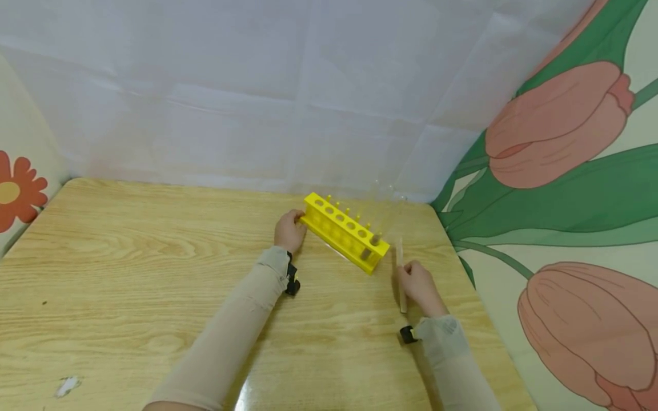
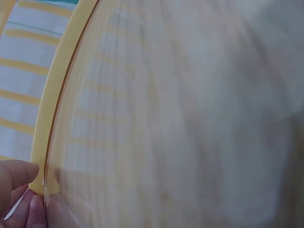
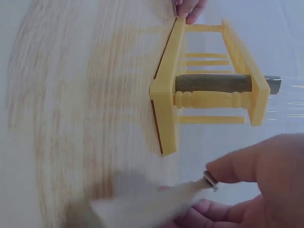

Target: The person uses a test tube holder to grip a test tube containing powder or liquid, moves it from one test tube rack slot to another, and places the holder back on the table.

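Note:
A yellow test tube rack (image 1: pixel 344 228) stands at an angle on the table, with a row of round holes and several pegs. My left hand (image 1: pixel 290 231) pinches the left end of its base between thumb and fingers. A grey-brown cylindrical filling (image 3: pixel 213 83) sits in the hole at the rack's right end, apparently inside a clear tube. My right hand (image 1: pixel 418 285) grips a pale wooden test tube clamp (image 1: pixel 401 297) just right of the rack, apart from it. In the right wrist view the clamp is blurred, with a small metal part by the thumb.
Faint clear glass outlines with round rims (image 1: pixel 403 198) rise behind the rack's right end. The wood-grain table (image 1: pixel 154 274) meets a white cloth backdrop (image 1: pixel 205 114) behind and a tulip-patterned panel (image 1: pixel 565 251) on the right. A pale worn patch (image 1: pixel 67 386) marks the table's front left.

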Demonstrator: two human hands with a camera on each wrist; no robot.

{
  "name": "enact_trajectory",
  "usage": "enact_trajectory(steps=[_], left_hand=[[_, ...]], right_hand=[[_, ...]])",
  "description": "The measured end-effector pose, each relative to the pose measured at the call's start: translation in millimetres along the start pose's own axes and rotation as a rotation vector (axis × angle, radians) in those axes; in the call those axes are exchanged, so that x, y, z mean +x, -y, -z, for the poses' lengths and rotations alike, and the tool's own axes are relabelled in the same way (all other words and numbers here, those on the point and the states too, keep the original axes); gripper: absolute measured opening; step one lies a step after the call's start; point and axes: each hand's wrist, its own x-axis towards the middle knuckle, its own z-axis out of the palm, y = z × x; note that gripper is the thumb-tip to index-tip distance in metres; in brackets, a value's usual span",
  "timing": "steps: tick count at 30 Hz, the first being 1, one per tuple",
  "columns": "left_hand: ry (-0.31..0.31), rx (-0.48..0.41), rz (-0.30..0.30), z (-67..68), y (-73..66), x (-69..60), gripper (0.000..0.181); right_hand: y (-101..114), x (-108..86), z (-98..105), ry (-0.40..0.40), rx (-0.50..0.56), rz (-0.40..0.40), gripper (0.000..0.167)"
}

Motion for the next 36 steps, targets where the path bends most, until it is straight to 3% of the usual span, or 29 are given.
enact_trajectory(steps=[10, 18, 24, 31, 36], left_hand=[[-0.012, -0.005, -0.008, -0.4, -3.3, -1.4, 0.035], [-0.029, 0.005, -0.019, -1.6, -5.0, -3.6, 0.034], [-0.030, 0.000, -0.008, -4.0, -3.9, -2.8, 0.035], [-0.053, 0.011, -0.035, -4.1, -1.5, -1.7, 0.034], [-0.043, -0.010, -0.025, -2.6, -2.7, -4.0, 0.035]], right_hand=[[3.7, -4.7, 6.8, -0.160, 0.133, 0.038, 0.035], [6.6, -5.6, 10.9, -0.247, 0.178, 0.086, 0.040], [10.8, -8.9, 14.6, -0.362, 0.175, 0.128, 0.039], [14.9, -12.4, 20.9, -0.456, 0.213, 0.163, 0.041], [16.8, -16.5, 23.6, -0.516, 0.238, 0.242, 0.037]])
